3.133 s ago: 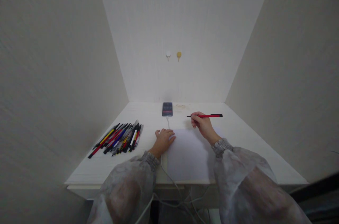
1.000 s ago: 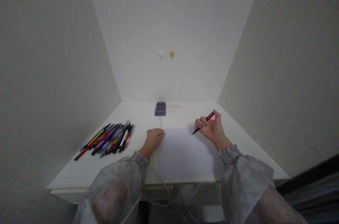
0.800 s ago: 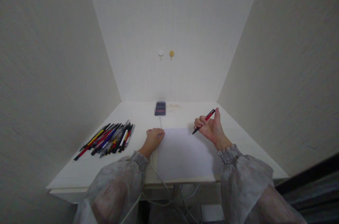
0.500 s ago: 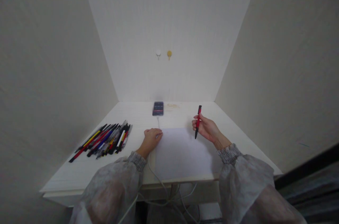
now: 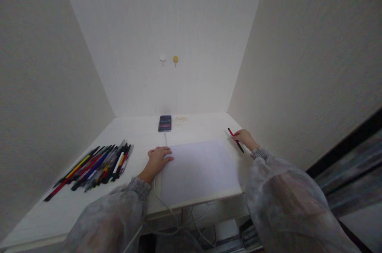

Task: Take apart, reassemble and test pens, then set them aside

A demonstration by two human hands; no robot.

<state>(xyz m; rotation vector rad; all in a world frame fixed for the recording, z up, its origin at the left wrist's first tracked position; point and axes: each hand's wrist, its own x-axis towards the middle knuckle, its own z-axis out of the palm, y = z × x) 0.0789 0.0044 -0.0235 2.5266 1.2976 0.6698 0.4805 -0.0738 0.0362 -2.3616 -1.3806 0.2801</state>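
Observation:
Between the fingers of my right hand (image 5: 244, 137) is a red and black pen (image 5: 239, 146), held slanted low over the desk, to the right of the paper. Whether the pen touches the desk I cannot tell. My left hand (image 5: 158, 161) lies with its fingers out on the upper left corner of a blank white sheet of paper (image 5: 199, 171). A large heap of pens (image 5: 98, 165) in black, red, yellow, blue and white covers the left part of the desk.
A phone (image 5: 165, 123) lies near the back wall, joined to a white cable (image 5: 165, 138). More cable (image 5: 167, 205) loops over the front edge of the white desk (image 5: 139, 129). Two hooks, one white (image 5: 162, 58) and one yellow (image 5: 175, 59), are on the back wall. Walls enclose both sides.
My right hand has carried the pen rightward, off the paper's area and down toward the desk, tilting it the other way. My left fingers have spread a little. The view has turned right.

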